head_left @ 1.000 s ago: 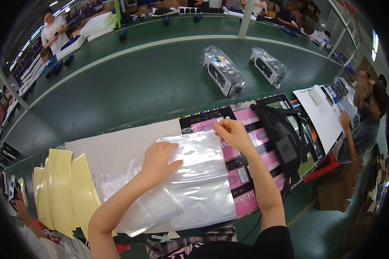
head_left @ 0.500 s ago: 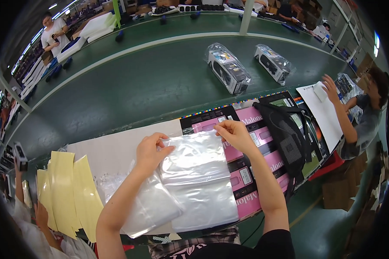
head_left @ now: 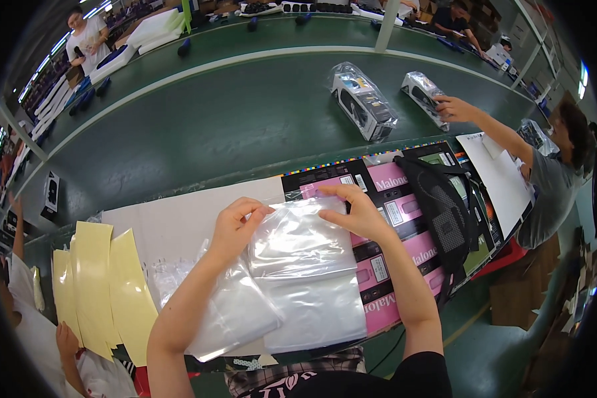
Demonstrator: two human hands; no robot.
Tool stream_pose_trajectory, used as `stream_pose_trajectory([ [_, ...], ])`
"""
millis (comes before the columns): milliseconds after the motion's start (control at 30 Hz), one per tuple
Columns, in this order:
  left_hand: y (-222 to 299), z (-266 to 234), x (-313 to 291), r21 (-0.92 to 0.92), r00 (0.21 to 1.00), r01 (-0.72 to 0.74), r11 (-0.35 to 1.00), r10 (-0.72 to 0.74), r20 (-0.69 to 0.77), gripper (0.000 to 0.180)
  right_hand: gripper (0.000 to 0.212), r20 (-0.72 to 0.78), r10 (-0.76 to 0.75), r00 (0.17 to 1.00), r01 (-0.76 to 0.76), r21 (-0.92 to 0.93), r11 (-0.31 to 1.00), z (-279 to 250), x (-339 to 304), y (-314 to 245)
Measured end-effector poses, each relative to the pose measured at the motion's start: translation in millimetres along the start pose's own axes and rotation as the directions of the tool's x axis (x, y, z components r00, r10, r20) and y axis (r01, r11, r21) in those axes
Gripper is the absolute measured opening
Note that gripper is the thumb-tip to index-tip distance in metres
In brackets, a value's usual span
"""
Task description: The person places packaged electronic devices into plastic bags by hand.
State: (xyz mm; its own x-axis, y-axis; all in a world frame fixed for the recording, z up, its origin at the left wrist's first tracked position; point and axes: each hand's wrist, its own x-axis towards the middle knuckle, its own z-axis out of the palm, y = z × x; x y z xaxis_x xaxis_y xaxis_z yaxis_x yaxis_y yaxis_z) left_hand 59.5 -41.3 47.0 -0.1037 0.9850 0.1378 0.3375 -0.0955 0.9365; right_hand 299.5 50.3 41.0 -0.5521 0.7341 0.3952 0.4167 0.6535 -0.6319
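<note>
A clear plastic bag (head_left: 302, 245) lies in front of me, its upper part shiny and creased. At its top left corner my left hand (head_left: 235, 229) pinches the edge between thumb and fingers. Over the top right corner is my right hand (head_left: 358, 215), thumb and forefinger spread apart with nothing gripped between them. Further clear bags (head_left: 235, 312) lie in a loose pile beneath and beside my left forearm. Printed pink and black card sheets (head_left: 378, 265) lie under the bag's right side.
Yellow glossy sheets (head_left: 106, 292) lie at the left, a black mesh bag (head_left: 438, 205) at the right. On the green conveyor (head_left: 212, 126) stand two plastic-wrapped boxes, the nearer one (head_left: 365, 103) and a farther one (head_left: 421, 93) that a co-worker touches. Another box (head_left: 51, 196) stands far left.
My right hand has gone from a pinch at the bag's top edge to spread fingers. The right-hand co-worker has reached out to the farther wrapped box. A box now stands at far left.
</note>
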Motion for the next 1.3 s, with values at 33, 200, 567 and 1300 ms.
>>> stream_pose_trajectory([
  [33, -0.9, -0.2, -0.3, -0.001, 1.000, 0.004, 1.000, -0.004, -0.002, 0.016, 0.028, 0.044, 0.061, 0.997, -0.065, 0.087, 0.994, -0.3, 0.1, -3.2],
  [200, -5.7, -4.8, -0.9, -0.038, 0.999, -0.033, 0.999, 0.034, 0.039, 0.021, 0.021, 0.198, 0.255, 0.947, -0.302, 0.267, 0.915, -4.5, 2.7, -17.2],
  [567, -11.1, 1.5, 2.2, -0.135, 0.996, -0.011, 0.991, 0.023, 0.083, 0.033, 0.009, 0.018, 0.018, 1.000, -0.024, 0.355, 0.935, -4.8, 2.6, -26.5],
  [1300, -11.4, -7.4, -11.4, -0.050, 0.967, 0.165, 0.985, -0.151, 0.204, 0.040, 0.026, 0.089, 0.041, 0.995, -0.097, 0.818, 0.567, -5.4, -9.4, -37.2],
])
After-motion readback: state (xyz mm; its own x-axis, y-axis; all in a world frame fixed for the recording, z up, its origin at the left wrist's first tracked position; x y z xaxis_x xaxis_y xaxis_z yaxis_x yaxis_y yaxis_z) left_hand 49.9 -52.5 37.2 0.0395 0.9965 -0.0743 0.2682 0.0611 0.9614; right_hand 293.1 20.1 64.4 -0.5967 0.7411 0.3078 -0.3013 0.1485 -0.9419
